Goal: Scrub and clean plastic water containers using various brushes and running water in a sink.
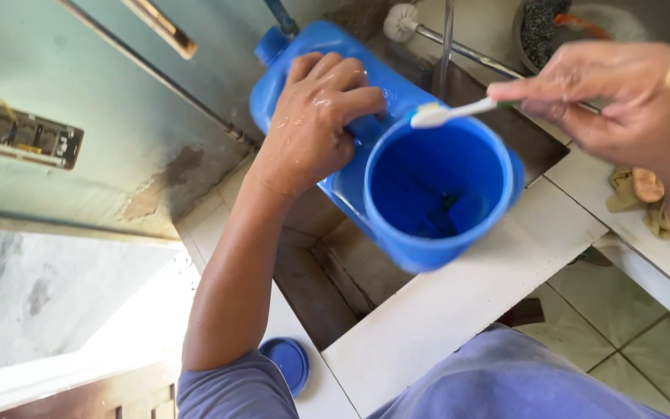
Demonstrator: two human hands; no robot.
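Head view: our left hand [316,116] wraps wet fingers around the blue jug [397,155], tilted over the sink [327,287]. Our right hand [622,97] pinches a white toothbrush [459,112] (bristles at the jug's wide mouth). A blue lid [287,361] lies on the counter.

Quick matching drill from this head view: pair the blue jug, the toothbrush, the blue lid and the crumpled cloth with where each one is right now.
Things:
1. blue jug
2. toothbrush
3. blue lid
4. crumpled cloth

Places:
A. lying on the white ledge by the left elbow
B. held over the sink by the left hand
C. on the counter under the right wrist
D. pinched in the right hand, bristles at the jug's rim

Pairs: 1-B, 2-D, 3-A, 4-C
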